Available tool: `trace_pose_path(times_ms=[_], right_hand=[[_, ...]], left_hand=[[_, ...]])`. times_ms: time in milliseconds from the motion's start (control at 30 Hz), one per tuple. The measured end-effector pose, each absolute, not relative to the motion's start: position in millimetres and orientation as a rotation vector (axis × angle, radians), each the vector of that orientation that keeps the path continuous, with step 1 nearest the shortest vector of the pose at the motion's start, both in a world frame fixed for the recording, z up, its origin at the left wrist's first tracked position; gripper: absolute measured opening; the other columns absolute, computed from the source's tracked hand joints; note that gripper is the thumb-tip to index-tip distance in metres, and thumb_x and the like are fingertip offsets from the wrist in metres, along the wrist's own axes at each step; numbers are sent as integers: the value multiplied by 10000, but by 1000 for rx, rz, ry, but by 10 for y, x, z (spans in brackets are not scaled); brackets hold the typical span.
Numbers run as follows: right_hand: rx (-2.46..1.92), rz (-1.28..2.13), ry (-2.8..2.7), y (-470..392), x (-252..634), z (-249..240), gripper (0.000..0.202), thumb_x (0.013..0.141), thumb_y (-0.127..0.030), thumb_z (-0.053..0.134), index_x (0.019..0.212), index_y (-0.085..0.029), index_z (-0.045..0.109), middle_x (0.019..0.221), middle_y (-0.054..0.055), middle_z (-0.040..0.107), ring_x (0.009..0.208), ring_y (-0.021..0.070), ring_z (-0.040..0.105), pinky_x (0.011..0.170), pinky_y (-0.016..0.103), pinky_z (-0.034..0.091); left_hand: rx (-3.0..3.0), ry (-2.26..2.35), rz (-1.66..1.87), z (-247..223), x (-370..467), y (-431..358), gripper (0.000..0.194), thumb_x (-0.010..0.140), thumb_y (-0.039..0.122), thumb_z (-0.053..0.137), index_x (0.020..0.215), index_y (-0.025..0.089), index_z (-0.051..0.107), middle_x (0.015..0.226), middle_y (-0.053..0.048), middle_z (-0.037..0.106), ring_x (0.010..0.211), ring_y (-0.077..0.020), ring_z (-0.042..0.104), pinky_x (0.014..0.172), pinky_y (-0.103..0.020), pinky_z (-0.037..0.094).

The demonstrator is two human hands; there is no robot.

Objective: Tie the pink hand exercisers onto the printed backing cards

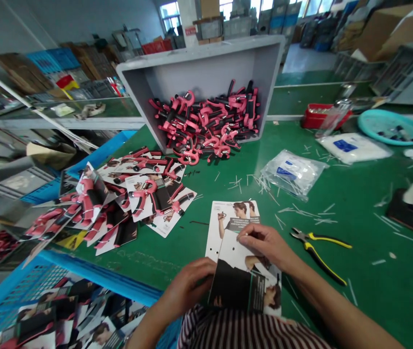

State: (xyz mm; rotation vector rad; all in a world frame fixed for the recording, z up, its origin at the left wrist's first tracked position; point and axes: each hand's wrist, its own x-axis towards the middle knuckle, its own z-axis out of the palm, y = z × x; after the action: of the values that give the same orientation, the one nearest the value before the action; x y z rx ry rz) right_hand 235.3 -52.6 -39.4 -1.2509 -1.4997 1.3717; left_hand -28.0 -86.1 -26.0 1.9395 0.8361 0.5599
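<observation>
In front of my body I hold a printed backing card point(235, 278) that shows a dark picture panel and small punched holes. My right hand point(266, 245) pinches its upper edge between thumb and fingers. At the card's left side, my left hand point(191, 283) has its fingers curled on the edge, their tips partly hidden behind it. Beneath lies another backing card point(213, 220), flat on the green table. Yellow-and-black cutting pliers point(310, 245) rest open to the right of my right hand, not touching it.
A grey bin point(201, 58) tipped toward me holds many pink-and-black hand grips point(206, 116). Carded hand grips point(151, 196) are heaped at left, above a blue crate point(119, 281). Plastic bags of white ties point(293, 172), a red box point(317, 116) and a turquoise tray point(368, 118) stand right.
</observation>
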Motion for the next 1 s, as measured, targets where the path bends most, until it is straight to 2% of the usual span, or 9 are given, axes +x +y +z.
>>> trace_pose_path(times_ms=[100,200,333,567,633,733,833,1000], right_hand=[[-1233,1412,-1497,-535,2336,-405,227,843,-403,648,837,-180,688,791,7,664,742,149,580,718,269,460],[-1242,1433,-1479,-562,2310,-397,237,848,-413,644,848,-178,678,795,4,655,738,146,576,707,256,455],[-1258,1397,-1470,-605,2288,-390,245,860,-420,630,886,-180,671,824,7,660,757,150,585,698,242,455],[-1157,1339,-1633,-667,2317,-413,183,911,-365,574,943,-199,645,905,23,650,841,168,593,789,278,463],[-1122,1292,-1735,-691,2314,-416,164,868,-338,643,973,-215,619,977,25,636,913,180,592,848,299,454],[-1108,1189,-1852,-734,2284,-416,273,783,-294,745,999,-233,590,1077,34,609,1011,202,571,918,332,433],[-1107,1119,-1851,-777,2242,-412,202,810,-262,721,970,-235,599,1068,35,608,1027,200,571,927,338,434],[-1153,1023,-1875,-836,2192,-363,119,850,-242,681,965,-245,649,1134,57,595,1088,210,558,946,350,434]], left_hand=[[2077,1098,760,-386,-162,-784,184,912,196,532,946,200,713,1001,-101,657,930,-209,583,855,-335,455],[1996,1136,851,-495,-3,-702,217,900,169,520,983,201,717,1062,-102,647,969,-208,583,870,-322,451],[1792,1025,800,-546,154,-676,257,884,163,512,1015,196,730,943,-69,679,855,-188,614,762,-258,464],[1656,1100,791,-468,187,-763,184,815,151,572,847,170,752,821,-52,679,760,-170,604,705,-233,454],[1548,1155,795,-470,179,-796,192,789,141,599,922,178,733,831,-44,692,758,-167,620,709,-233,466],[1317,1100,781,-457,166,-842,288,782,178,641,1068,188,677,942,-58,720,794,-173,659,734,-245,497],[1147,1013,761,-368,145,-870,341,824,265,639,1153,178,632,968,-71,728,819,-178,671,767,-265,510],[1065,1110,788,-165,107,-856,389,925,396,515,1244,187,591,1029,-49,714,877,-169,647,770,-237,491]])
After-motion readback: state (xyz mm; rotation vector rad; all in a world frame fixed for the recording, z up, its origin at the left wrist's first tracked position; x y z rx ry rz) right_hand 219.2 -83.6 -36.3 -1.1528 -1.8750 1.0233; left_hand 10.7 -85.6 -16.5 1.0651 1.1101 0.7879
